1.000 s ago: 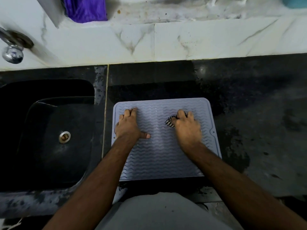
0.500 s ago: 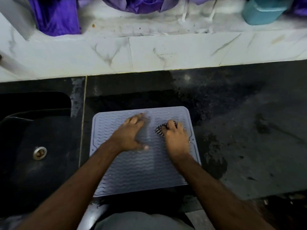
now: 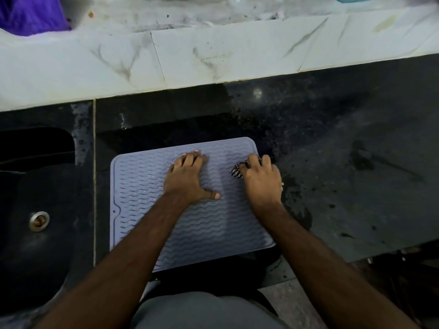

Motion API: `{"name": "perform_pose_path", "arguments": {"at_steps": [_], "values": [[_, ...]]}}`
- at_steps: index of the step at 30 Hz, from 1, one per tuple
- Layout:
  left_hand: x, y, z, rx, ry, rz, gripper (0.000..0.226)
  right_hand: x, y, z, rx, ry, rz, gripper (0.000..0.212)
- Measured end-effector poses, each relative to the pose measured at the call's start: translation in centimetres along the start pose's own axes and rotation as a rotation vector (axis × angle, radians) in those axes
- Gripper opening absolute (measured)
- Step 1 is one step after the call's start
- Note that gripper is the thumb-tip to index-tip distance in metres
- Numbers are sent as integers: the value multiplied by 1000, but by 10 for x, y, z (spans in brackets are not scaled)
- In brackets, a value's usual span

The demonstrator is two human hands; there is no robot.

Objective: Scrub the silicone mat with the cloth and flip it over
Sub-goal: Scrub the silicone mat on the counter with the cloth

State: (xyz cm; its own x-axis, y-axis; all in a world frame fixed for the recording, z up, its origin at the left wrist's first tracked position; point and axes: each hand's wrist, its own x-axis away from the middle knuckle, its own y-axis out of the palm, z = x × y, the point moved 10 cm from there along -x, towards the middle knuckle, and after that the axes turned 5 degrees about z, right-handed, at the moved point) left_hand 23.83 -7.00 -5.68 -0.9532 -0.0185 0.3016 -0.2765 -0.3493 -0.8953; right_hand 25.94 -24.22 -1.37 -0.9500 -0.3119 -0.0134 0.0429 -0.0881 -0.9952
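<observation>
A pale lilac silicone mat (image 3: 142, 198) with wavy ridges lies flat on the black counter, right of the sink. My left hand (image 3: 187, 179) presses flat on the mat's upper middle, fingers straight and thumb spread out. My right hand (image 3: 260, 181) sits at the mat's right edge, fingers curled over a striped black-and-white cloth (image 3: 236, 172) that pokes out on the hand's left side. Most of the cloth is hidden beneath that hand.
A black sink (image 3: 35, 233) with a metal drain (image 3: 39, 220) lies to the left. The wet black counter (image 3: 344, 174) stretches to the right. A white marble ledge (image 3: 213, 55) runs along the back, with purple fabric (image 3: 31, 13) at its top left.
My right hand has slid the cloth from the mat's upper middle to its right edge. My left hand has shifted right from the left part to the mat's centre.
</observation>
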Motion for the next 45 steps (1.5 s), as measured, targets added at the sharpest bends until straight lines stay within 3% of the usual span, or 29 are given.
{"name": "perform_pose_path", "arguments": {"at_steps": [9, 16, 30, 37, 40, 45], "values": [[1, 2, 0, -25, 25, 8, 126, 9, 1, 37, -9, 204, -57, 21], [2, 5, 1, -46, 23, 9, 125, 28, 9, 15, -117, 311, -148, 19], [1, 6, 2, -60, 22, -31, 119, 8, -8, -62, -178, 24, -147, 22], [12, -1, -6, -45, 64, 28, 119, -5, 3, -47, -288, -17, -127, 27], [37, -21, -37, 2, -38, 215, 116, -4, 2, -49, -263, -56, -92, 27], [63, -3, -79, 63, -157, 190, 118, -5, 3, -71, -214, -71, -83, 17]]}}
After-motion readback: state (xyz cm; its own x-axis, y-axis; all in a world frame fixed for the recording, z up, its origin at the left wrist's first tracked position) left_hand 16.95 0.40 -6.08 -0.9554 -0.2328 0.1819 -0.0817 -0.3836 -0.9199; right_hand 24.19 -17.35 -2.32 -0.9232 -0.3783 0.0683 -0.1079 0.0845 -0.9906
